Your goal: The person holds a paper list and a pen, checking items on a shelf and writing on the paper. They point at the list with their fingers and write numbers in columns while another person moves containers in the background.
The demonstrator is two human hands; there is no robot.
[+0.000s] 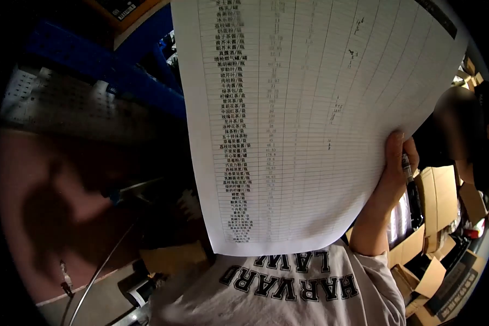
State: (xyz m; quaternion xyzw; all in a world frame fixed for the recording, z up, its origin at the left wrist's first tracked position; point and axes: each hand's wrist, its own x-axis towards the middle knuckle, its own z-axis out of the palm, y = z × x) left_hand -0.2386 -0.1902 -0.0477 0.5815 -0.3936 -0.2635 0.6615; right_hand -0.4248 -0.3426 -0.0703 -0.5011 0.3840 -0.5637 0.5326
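A large printed paper sheet (288, 125) fills the middle of the view, bowed a little. It carries a table with rows of Chinese product names, a column of numbers and some handwritten marks on its right part. My right hand (402, 151) grips the sheet's right edge, thumb on the front, the other fingers mostly behind. A pen (406, 164) is also held in that hand, pointing down along the wrist. My left hand does not show. Below the sheet is my light shirt (309, 288) with dark lettering.
Several open cardboard boxes (437, 201) stand at right, with clear plastic-wrapped goods (399, 217) beside them. A person in dark clothing (486, 130) is at the right edge. At left are a blue beam (87, 54), a perforated light panel (43, 100) and a thin cable (100, 266).
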